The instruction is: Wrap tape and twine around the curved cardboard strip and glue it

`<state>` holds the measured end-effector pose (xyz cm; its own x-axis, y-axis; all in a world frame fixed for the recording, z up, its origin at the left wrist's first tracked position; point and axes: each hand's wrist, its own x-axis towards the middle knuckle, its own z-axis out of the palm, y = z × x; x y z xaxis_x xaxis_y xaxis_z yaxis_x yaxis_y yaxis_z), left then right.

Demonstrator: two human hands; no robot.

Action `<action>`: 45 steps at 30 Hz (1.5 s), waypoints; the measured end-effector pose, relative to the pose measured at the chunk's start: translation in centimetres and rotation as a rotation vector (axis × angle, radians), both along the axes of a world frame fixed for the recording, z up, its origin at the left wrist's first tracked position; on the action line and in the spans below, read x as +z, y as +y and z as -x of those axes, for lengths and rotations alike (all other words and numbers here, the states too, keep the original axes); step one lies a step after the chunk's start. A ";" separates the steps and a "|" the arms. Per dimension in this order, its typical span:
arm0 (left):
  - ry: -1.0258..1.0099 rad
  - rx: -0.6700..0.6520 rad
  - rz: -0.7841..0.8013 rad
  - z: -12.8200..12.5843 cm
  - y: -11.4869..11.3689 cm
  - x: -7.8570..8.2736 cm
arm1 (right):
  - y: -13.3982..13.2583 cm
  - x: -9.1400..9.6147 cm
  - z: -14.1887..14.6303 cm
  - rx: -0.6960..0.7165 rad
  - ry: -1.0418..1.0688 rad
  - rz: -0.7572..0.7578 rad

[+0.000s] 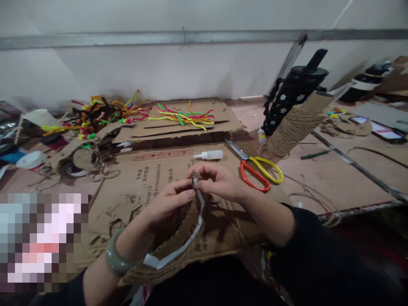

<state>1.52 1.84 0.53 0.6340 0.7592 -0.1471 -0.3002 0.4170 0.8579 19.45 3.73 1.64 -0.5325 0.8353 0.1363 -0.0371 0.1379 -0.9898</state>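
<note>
A long curved cardboard strip (178, 250) with a white edge, partly wrapped in brown twine, runs from my lap up to my fingers. My left hand (168, 202), a grey-green bangle on its wrist, pinches the strip's top end. My right hand (219, 180) is closed on the same end from the other side, fingertips touching those of the left. Both hands hover over a flattened cardboard box (153, 170) with red and black print.
Red-and-yellow scissors (259, 168) and a small white glue bottle (210, 155) lie just beyond my hands. A twine spool (293, 127) leans on a black flowered bottle (287, 97) at right. Coloured pipe cleaners (185, 115) lie at the back, more in a pile (95, 114) at left. A phone (387, 131) sits far right.
</note>
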 end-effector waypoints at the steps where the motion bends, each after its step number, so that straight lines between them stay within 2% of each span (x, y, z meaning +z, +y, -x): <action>1: 0.004 -0.007 0.003 0.0 0.0 -0.1 | 0.0 0.0 0.0 -0.006 -0.004 -0.006; 10: 0.053 -0.044 -0.110 -0.1 0.2 -0.2 | -0.1 0.0 0.1 0.001 -0.040 -0.071; 14: 0.032 -0.026 -0.068 -0.4 0.0 -0.2 | 0.1 -0.2 0.1 0.000 -0.008 -0.094; 16: 0.010 0.006 -0.028 -0.5 -0.2 -0.1 | 0.2 -0.4 0.1 -0.039 0.019 -0.099; 18: -0.020 0.038 0.006 -0.7 -0.2 0.2 | 0.2 -0.7 0.1 -0.143 0.043 -0.131; 20: -0.038 0.076 0.024 -0.7 -0.1 0.3 | 0.0 -0.8 0.1 -0.289 0.040 -0.232; 23: -0.046 0.162 0.015 -0.6 0.2 0.3 | -0.5 -0.7 0.2 -0.474 -0.021 -0.531; 26: -0.024 0.262 -0.050 -0.6 0.4 0.1 | -0.9 -0.2 0.3 -0.485 -0.091 -0.806; 28: 0.005 0.317 -0.087 -0.6 0.6 -0.1 | -1.2 -0.1 0.4 -0.444 -0.128 -0.869; 31: 0.032 0.347 -0.123 -0.6 0.7 -0.2 | -1.3 -0.2 0.6 -0.418 -0.171 -0.878; 36: 0.049 0.331 -0.201 -0.7 0.7 -0.2 | -1.2 -0.6 0.9 -0.453 -0.191 -0.866; 39: 0.059 0.318 -0.203 -0.6 0.7 -0.2 | -1.2 -0.7 0.9 -0.470 -0.193 -0.842; 45: 0.057 0.320 -0.188 -0.4 0.7 -0.4 | -1.3 -1.0 0.9 -0.457 -0.188 -0.899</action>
<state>1.93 2.51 0.17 0.3552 0.9347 -0.0146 -0.3389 0.1433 0.9299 18.59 2.42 0.60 -0.2662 0.5940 0.7591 0.3502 0.7933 -0.4980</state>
